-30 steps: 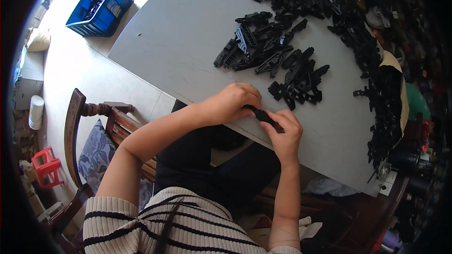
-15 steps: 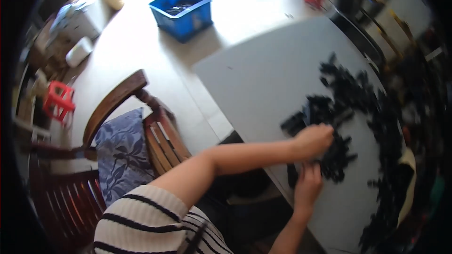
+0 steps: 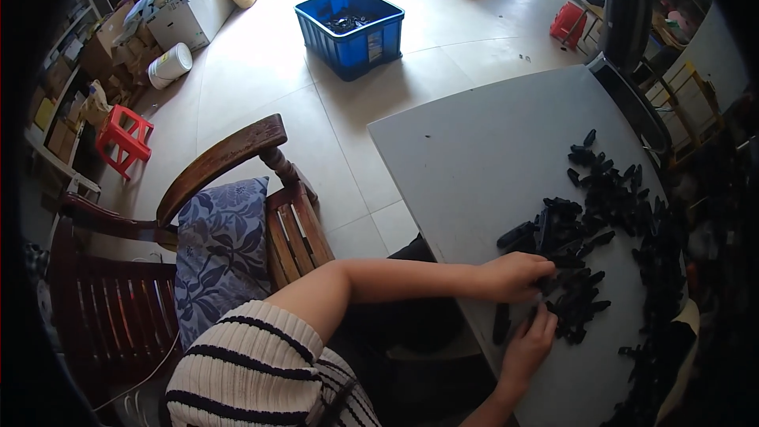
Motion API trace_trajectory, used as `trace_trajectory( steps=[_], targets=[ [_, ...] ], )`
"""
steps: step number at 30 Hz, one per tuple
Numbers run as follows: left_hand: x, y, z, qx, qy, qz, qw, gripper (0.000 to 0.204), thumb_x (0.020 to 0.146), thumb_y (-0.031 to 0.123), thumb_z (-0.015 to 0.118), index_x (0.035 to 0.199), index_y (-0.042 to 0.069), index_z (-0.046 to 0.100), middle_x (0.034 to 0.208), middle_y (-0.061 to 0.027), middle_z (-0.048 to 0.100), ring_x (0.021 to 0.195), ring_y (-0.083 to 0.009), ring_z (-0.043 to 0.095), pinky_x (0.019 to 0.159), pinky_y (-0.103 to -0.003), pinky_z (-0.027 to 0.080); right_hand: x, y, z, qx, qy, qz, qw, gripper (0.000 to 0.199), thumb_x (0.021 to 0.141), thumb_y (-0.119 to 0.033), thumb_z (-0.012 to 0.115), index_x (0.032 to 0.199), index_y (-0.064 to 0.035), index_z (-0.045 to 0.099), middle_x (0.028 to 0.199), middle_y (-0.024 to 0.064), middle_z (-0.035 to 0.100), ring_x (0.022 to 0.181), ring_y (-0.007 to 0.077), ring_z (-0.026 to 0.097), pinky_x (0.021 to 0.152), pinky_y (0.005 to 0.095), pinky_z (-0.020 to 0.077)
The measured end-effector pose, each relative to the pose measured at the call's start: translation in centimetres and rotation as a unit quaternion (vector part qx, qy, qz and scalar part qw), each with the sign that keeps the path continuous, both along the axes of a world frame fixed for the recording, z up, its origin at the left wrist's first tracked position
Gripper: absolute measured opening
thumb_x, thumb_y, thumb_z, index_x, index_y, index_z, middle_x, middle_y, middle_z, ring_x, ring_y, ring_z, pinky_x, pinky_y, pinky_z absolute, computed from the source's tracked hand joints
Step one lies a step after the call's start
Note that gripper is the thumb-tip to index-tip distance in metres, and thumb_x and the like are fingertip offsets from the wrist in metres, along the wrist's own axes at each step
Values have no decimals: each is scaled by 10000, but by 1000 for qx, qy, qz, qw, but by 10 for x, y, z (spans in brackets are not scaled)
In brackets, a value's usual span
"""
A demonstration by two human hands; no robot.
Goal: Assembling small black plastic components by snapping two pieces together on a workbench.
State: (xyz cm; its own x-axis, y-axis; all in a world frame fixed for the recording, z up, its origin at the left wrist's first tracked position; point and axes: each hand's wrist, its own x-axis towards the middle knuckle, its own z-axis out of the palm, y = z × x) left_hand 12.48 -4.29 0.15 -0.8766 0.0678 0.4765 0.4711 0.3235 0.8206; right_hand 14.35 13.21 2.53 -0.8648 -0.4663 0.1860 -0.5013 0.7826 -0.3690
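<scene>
Now, in the head view, the scene sits differently from a second ago: then the grey flat-topped desk [image 3: 490, 158] filled the upper frame with both hands raised together over its near edge, pinching one small black plastic piece between them; half a second ago the view had swung left and the left hand had gone out to the heap. At this moment the left hand [image 3: 514, 277] rests at the edge of the pile of small black plastic clip-like pieces [image 3: 589, 245], its fingers curled narrow among the nearest ones, though I cannot tell whether it has closed on one. The right hand [image 3: 531, 340] lies flat and loosely open on the desk just below, fingertips touching a single dark elongated piece [image 3: 501, 323] that lies apart from the heap near the desk's edge. I read this as one piece finished with and the next being fetched, so the work looks to be in its pick-up step, with most of the pile not yet dealt with. Round about stand a dark wooden armchair with a blue flowered cushion [image 3: 221, 229], a blue plastic crate [image 3: 352, 28] on the pale tiled floor, and a small red stool [image 3: 122, 138]
</scene>
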Motion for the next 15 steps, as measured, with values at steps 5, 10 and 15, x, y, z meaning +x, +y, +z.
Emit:
trace_trajectory(
  steps=[5, 10, 15],
  targets=[
    [17, -11, -11, -13, -40, -24, 999, 248, 733, 21, 666, 942, 14, 531, 884, -139, 558, 831, -340, 590, 715, -397, 492, 2, 5, 7, 8, 0, 0, 1000, 357, 796, 46, 573, 1146, -8, 537, 1050, 172, 529, 976, 372, 568, 785, 430, 461],
    [17, -10, -18, -40, -32, -6, 999, 234, 722, 47, 698, 911, 27, 562, 940, -116, 560, 948, -318, 559, 795, -401, 477, -6, 12, 6, 84, 47, 40, 995, 304, 783, 14, 623, 1081, -10, 569, 1038, 167, 536, 938, 357, 581, 758, 422, 473],
    [19, -7, -14, -99, -15, -23, 995, 207, 706, 66, 714, 878, 35, 604, 939, -97, 574, 976, -300, 547, 829, -391, 468, -2, 20, -13, 8, 164, 23, 986, 261, 782, -22, 674, 1031, -8, 598, 989, 153, 559, 880, 350, 588, 734, 419, 481]
  ],
)
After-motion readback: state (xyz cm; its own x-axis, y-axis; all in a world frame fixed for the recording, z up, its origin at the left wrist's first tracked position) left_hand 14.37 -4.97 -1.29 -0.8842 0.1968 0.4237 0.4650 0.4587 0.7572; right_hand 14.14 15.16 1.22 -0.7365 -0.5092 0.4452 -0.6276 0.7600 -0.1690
